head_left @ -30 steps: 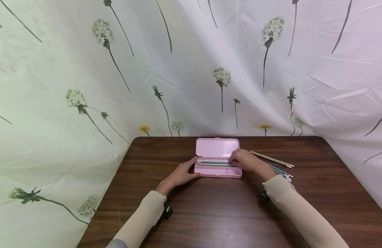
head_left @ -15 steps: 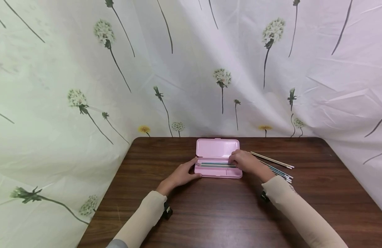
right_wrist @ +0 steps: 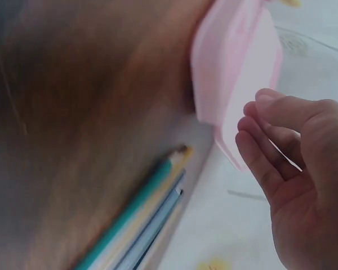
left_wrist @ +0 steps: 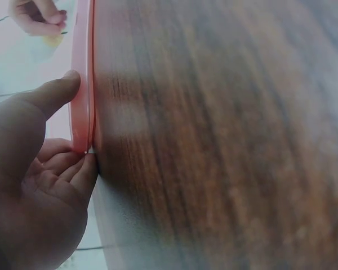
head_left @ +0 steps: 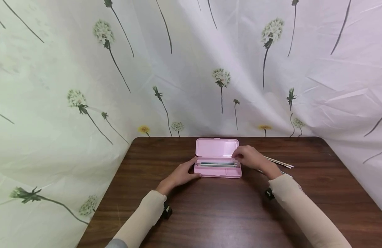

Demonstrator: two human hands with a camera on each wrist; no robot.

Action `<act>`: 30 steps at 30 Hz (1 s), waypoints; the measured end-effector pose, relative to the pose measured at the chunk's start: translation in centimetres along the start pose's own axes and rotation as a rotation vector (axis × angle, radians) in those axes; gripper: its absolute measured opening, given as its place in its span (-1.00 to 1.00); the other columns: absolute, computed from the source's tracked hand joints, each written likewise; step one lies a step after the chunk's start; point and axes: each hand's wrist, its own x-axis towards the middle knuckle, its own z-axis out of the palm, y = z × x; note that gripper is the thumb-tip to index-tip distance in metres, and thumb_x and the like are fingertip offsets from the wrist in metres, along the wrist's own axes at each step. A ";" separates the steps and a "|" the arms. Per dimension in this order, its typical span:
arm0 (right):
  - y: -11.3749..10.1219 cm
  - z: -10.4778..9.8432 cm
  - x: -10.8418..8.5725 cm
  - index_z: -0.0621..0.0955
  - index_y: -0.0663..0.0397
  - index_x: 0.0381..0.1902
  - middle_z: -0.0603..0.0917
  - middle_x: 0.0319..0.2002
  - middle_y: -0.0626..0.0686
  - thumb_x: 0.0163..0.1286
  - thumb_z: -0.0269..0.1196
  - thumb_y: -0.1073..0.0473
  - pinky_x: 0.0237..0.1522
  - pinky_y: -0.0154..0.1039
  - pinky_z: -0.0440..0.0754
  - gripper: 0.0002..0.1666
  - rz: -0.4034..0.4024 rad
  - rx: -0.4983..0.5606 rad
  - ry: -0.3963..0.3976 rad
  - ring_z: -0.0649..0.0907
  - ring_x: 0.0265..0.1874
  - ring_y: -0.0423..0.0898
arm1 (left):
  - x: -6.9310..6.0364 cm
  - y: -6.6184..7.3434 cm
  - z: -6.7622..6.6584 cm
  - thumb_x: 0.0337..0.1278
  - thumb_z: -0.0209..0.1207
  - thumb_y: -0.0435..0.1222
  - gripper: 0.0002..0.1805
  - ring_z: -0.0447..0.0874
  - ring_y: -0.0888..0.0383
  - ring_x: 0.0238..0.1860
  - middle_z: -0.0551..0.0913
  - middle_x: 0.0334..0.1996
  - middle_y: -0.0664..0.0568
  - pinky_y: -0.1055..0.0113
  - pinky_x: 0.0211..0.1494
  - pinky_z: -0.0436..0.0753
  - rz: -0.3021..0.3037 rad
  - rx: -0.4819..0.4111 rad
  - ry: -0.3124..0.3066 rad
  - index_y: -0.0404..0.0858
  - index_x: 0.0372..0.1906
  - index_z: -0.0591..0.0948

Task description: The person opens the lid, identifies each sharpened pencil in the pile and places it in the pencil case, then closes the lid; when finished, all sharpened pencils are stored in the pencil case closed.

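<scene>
A pink pencil case (head_left: 209,171) lies on the table with its lid (head_left: 216,147) folded back. Several pencils (head_left: 217,165) rest lengthwise in its rear compartment. My left hand (head_left: 181,174) grips the case's left end, thumb at the front and fingers around the end; in the left wrist view the thumb touches the case wall (left_wrist: 83,101). Just above the right end of the case hovers my right hand (head_left: 251,158). In the right wrist view, that hand (right_wrist: 298,152) has loosely bent fingers with nothing between them.
To the right of the case lie more loose pencils (head_left: 281,162), partly hidden by the right hand and forearm; their tips (right_wrist: 180,154) point towards the case. A flower-printed cloth (head_left: 191,69) hangs behind the brown wooden table (head_left: 203,213).
My right hand has let go of the pencils in the case and lifted slightly up and to the right. The left hand and the case have stayed put.
</scene>
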 end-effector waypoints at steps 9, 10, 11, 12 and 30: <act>1.1 -4.4 -2.6 0.84 0.13 -0.15 0.84 -0.22 0.02 0.39 0.40 0.40 -0.13 -0.03 0.77 -0.84 -0.001 0.009 0.088 0.77 -0.22 -0.09 | -1.3 4.8 -2.6 0.43 0.35 0.00 -0.07 0.27 -0.15 0.65 0.23 0.67 -0.21 -0.12 0.66 0.33 -0.070 -0.034 -0.033 -0.28 0.68 0.22; 1.2 -4.9 -3.1 0.84 0.11 -0.15 0.85 -0.22 0.01 0.39 0.39 0.41 -0.12 -0.02 0.77 -0.82 0.017 0.007 0.090 0.78 -0.20 -0.08 | -1.0 3.8 -2.2 0.43 0.34 0.03 -0.06 0.26 -0.11 0.66 0.22 0.68 -0.18 -0.06 0.67 0.33 -0.052 -0.017 -0.032 -0.26 0.70 0.20; 1.3 -5.3 -3.6 0.85 0.10 -0.14 0.85 -0.20 0.01 0.40 0.38 0.41 -0.10 0.00 0.77 -0.81 0.038 0.002 0.092 0.79 -0.18 -0.07 | -1.0 3.9 -2.2 0.44 0.34 0.02 -0.06 0.26 -0.10 0.66 0.22 0.68 -0.18 -0.06 0.68 0.32 -0.055 -0.019 -0.032 -0.27 0.69 0.20; 1.3 -5.7 -4.0 0.85 0.09 -0.14 0.85 -0.20 0.01 0.41 0.38 0.41 -0.09 0.01 0.77 -0.81 0.057 -0.005 0.095 0.79 -0.17 -0.05 | -1.1 3.9 -2.2 0.44 0.34 0.02 -0.06 0.26 -0.10 0.66 0.22 0.68 -0.18 -0.05 0.67 0.32 -0.053 -0.022 -0.031 -0.26 0.69 0.21; 4.5 -6.9 -11.6 0.84 0.06 -0.14 0.85 -0.22 -0.03 0.40 0.36 0.41 -0.24 -0.16 0.72 -0.79 0.219 -0.027 0.052 0.74 -0.27 -0.18 | -1.6 5.1 -2.4 0.44 0.35 -0.03 -0.09 0.25 -0.10 0.67 0.21 0.68 -0.16 -0.06 0.68 0.32 -0.083 -0.050 -0.036 -0.23 0.69 0.22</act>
